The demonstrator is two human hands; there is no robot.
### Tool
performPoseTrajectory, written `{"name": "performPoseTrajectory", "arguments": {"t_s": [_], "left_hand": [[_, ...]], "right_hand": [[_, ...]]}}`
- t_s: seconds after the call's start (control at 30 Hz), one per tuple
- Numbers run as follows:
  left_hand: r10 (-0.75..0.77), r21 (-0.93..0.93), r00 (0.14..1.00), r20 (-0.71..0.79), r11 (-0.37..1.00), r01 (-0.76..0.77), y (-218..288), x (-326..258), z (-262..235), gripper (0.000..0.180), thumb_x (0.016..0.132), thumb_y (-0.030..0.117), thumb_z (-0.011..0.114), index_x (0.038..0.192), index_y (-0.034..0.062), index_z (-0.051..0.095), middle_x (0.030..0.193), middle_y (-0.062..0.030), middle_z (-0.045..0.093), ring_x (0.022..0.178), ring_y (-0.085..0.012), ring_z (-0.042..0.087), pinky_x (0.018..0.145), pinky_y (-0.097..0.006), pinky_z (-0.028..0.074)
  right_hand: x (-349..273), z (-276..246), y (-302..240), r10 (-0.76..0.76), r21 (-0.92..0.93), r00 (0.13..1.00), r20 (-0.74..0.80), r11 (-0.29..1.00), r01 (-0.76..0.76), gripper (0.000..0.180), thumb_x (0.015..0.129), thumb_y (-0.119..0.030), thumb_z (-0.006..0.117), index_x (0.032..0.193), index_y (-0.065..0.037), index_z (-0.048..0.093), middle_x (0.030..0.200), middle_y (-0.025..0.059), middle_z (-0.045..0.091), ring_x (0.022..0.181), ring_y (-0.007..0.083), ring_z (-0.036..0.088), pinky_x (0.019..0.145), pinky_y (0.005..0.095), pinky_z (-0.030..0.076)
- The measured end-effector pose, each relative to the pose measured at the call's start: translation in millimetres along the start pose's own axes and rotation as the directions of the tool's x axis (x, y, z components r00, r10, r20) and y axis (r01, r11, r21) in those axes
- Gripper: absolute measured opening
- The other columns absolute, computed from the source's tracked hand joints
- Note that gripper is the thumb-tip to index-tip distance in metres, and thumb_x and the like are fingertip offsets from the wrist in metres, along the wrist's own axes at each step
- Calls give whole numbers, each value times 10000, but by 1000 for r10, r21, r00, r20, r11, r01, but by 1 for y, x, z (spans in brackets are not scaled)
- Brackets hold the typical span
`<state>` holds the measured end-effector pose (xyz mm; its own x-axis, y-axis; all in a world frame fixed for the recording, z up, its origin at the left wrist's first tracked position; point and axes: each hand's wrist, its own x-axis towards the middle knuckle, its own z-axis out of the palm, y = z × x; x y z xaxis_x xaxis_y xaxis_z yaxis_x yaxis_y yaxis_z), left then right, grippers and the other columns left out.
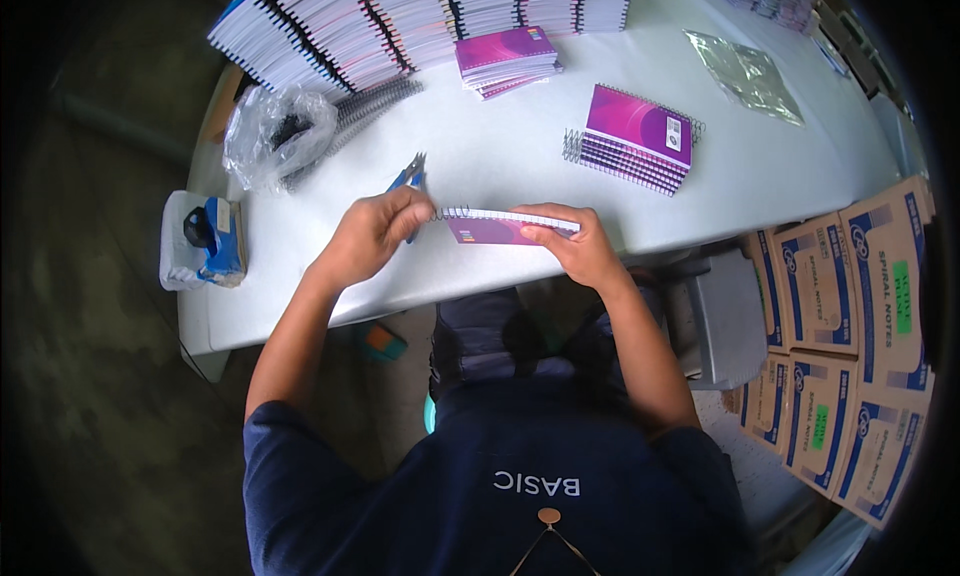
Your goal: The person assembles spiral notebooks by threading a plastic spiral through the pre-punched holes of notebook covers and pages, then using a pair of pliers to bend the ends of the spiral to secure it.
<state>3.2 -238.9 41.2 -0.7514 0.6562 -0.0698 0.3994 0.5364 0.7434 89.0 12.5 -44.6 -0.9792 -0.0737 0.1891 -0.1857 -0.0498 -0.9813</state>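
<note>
A small purple-covered notebook [490, 232] is held edge-up over the near edge of the table. My right hand [578, 244] grips its right end, thumb on the cover and fingers behind. A wire spiral [455, 213] runs into the left part of the notebook's upper edge; farther right, no wire shows in the holes. My left hand [375, 231] is closed, its thumb and forefinger pinched at the spiral's outer end. Blue-handled pliers [409, 176] show just behind that hand, jaws pointing away from me. The hand partly hides them, so whether it touches them is unclear.
Purple notebooks are stacked at right [635, 141] and far middle [507, 56]. Tall rows of bound pads [420, 21] line the back. At left are a plastic bag with wire coils [280, 136] and a white-and-blue container [205, 241]. Cartons [825, 286] stand right; a clear packet [745, 76] lies far right.
</note>
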Motion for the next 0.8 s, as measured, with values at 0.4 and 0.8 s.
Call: {"name": "performPoseTrajectory", "arguments": {"t_s": [0.4,0.8], "left_hand": [[-153,-291,964,216,933,213,-23,14,-8,324,966,316,516,829,29,577,684,9,499,617,-63,436,554,-207,351],[348,404,924,156,832,-381,15,31,-4,220,735,176,765,884,79,636,880,-83,623,911,-242,564,880,-358,356]], "right_hand": [[1,0,2,-8,-8,1000,-21,1000,8,236,872,-76,627,1096,-7,654,962,82,698,846,97,613,785,254,491],[-3,4,6,-32,-66,998,-62,997,27,253,877,-59,608,1126,-31,645,972,94,702,843,93,612,766,253,487]]}}
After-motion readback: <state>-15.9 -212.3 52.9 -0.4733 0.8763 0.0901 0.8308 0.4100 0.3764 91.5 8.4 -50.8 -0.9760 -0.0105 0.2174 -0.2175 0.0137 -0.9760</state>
